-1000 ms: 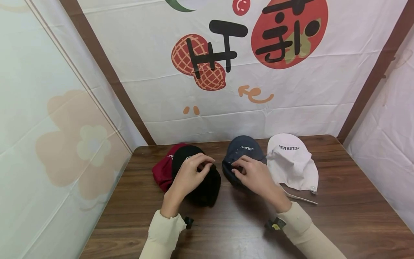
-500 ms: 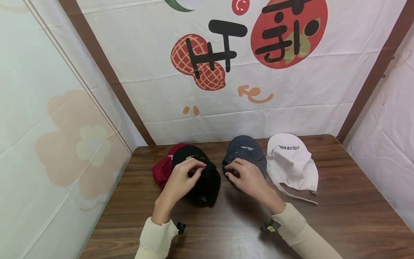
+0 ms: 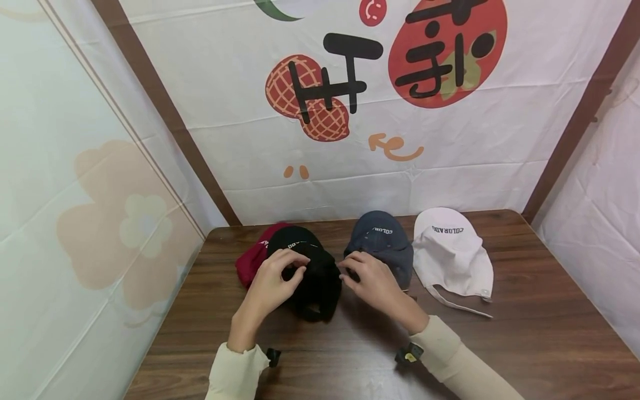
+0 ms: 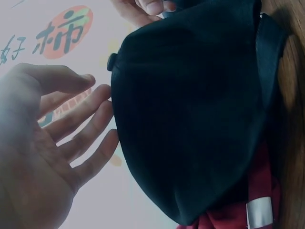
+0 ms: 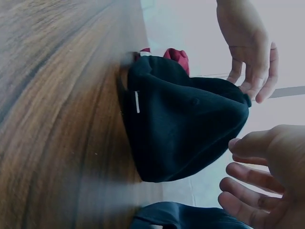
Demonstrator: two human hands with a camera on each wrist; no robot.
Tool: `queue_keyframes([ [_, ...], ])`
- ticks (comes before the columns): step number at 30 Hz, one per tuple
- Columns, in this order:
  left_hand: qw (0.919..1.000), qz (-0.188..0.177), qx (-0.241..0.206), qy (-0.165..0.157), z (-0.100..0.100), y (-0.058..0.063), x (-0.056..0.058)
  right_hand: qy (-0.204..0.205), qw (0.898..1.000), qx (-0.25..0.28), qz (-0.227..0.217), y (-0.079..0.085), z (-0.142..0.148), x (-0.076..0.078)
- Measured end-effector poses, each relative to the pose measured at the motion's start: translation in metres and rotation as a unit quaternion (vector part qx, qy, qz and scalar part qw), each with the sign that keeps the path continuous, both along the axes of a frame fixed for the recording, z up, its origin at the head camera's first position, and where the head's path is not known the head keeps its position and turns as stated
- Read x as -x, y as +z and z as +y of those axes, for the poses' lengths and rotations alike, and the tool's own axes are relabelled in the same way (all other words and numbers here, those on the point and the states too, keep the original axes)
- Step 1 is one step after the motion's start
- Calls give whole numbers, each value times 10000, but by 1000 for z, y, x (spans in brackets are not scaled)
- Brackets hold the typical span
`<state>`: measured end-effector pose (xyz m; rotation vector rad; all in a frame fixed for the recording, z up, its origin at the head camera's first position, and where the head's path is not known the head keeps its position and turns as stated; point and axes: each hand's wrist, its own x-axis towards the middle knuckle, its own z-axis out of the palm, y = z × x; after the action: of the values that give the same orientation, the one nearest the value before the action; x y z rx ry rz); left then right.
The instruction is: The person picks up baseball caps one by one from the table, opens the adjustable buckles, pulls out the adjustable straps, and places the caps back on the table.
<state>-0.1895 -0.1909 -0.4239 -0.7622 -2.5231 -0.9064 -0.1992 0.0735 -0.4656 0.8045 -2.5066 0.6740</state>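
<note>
Wood-grained table spreads under everything, and the black cap on it serves to place the rest. Nearest the person, on the near side of the black cap, come the cream sleeves, a small dark device at each wrist. The left hand hangs over the black cap's left side, fingers loosely bent with gaps between them, nothing held; the left wrist view brings its fingertips to the crown's edge, but whether they touch I cannot tell. The right hand is just right of the black cap, fingers half bent and apart, likewise holding nothing; contact at its thumb tip is unclear.

What matters most, I judge, is that the black cap lies between the two hands, with the left seeming the nearer. Its long axis runs away from the person: strap opening at the near end, lettering toward the far end, the near end slanting slightly right.

Behind and left of the black cap, partly covered by it, sits the burgundy cap. To its right, a little apart, is the navy cap, then the white cap farther right. Well beyond the black cap rises a printed white cloth wall.
</note>
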Motion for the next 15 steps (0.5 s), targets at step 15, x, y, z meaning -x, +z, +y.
queue_keyframes([
  [15, 9984, 260, 496, -62, -8, -12, 1, 52, 9996, -193, 185, -19, -12, 6],
])
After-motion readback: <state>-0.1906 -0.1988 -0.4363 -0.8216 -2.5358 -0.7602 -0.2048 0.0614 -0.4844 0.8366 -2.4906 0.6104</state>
